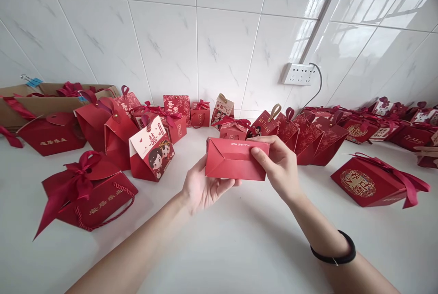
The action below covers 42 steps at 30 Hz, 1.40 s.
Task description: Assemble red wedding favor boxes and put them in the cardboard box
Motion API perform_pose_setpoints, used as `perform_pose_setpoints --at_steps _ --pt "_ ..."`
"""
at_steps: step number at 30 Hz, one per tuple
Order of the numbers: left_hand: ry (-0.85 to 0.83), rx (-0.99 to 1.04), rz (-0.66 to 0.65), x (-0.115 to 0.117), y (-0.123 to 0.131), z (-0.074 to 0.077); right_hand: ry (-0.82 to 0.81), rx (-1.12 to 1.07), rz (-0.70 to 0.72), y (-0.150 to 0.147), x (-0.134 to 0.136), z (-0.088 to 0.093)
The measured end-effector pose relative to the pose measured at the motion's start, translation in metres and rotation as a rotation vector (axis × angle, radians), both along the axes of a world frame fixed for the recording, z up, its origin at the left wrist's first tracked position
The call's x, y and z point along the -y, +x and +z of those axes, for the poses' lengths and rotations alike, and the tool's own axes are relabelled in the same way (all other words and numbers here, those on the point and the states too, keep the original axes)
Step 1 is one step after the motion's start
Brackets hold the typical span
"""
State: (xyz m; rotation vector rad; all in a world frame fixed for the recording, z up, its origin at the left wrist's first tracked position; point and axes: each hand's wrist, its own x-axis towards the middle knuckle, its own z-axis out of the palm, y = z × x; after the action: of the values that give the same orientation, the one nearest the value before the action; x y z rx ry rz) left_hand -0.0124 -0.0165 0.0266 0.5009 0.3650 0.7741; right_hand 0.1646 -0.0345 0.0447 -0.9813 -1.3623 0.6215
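Observation:
Between my hands a red paper gift box (236,168) is held up over the table, its folded, interlocked bottom facing me with small pale print along the upper edge. My left hand (203,189) supports it from below and the left side, fingers curled underneath. My right hand (282,168) grips the right end, thumb pressed on the bottom panel and fingers behind. The far side of this box is hidden. Nearest on the left stands a box with a cartoon couple (153,152). A red box with ribbon bow and rope handle (102,200) sits in the left foreground.
A ribboned red box (362,182) lies on the white table (226,257) at right. Several red gift boxes (301,136) line the back, beside more ribboned boxes (386,123). A cardboard carton (61,102) stands far left. A power strip (299,75) hangs on the tiled wall. Another person's fingers (427,152) show far right.

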Motion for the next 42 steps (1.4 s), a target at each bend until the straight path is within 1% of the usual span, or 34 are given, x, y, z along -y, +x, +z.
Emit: perform_pose_setpoints --at_steps 3,7,10,14,16,19,24,32,35,37,39,42 --pt "0.025 0.005 -0.019 0.002 0.0 -0.001 0.024 0.046 -0.101 0.001 0.0 0.001" --pt "0.009 0.009 -0.03 0.002 0.0 -0.002 0.052 0.089 -0.126 0.002 0.001 0.002" --pt "-0.017 0.032 -0.037 0.0 -0.001 -0.002 0.102 0.088 -0.062 0.005 0.002 0.001" --pt "0.004 0.077 -0.063 -0.001 -0.004 -0.004 0.193 0.055 0.132 0.007 0.002 -0.002" --pt "0.036 0.094 -0.093 -0.002 -0.006 -0.006 0.241 0.057 0.196 0.006 0.003 -0.002" --pt "0.078 0.121 -0.131 -0.002 -0.007 -0.009 0.312 0.082 0.213 0.005 0.006 -0.001" --pt "0.134 0.133 -0.141 -0.003 -0.006 -0.014 0.375 0.112 0.159 0.0 0.009 0.003" --pt "0.175 0.13 -0.167 -0.002 -0.005 -0.014 0.322 0.012 0.054 0.001 0.007 0.005" --pt "0.17 0.132 -0.175 -0.002 -0.004 -0.013 0.258 0.012 0.039 0.006 0.006 0.004" --pt "0.158 0.13 -0.177 -0.002 -0.004 -0.012 0.192 -0.05 0.081 0.008 0.006 0.003" --pt "0.143 0.124 -0.175 -0.002 -0.004 -0.012 0.127 -0.148 0.158 0.01 0.005 0.002" --pt "0.124 0.12 -0.17 -0.002 -0.004 -0.012 0.088 -0.208 0.249 0.01 0.003 0.0"
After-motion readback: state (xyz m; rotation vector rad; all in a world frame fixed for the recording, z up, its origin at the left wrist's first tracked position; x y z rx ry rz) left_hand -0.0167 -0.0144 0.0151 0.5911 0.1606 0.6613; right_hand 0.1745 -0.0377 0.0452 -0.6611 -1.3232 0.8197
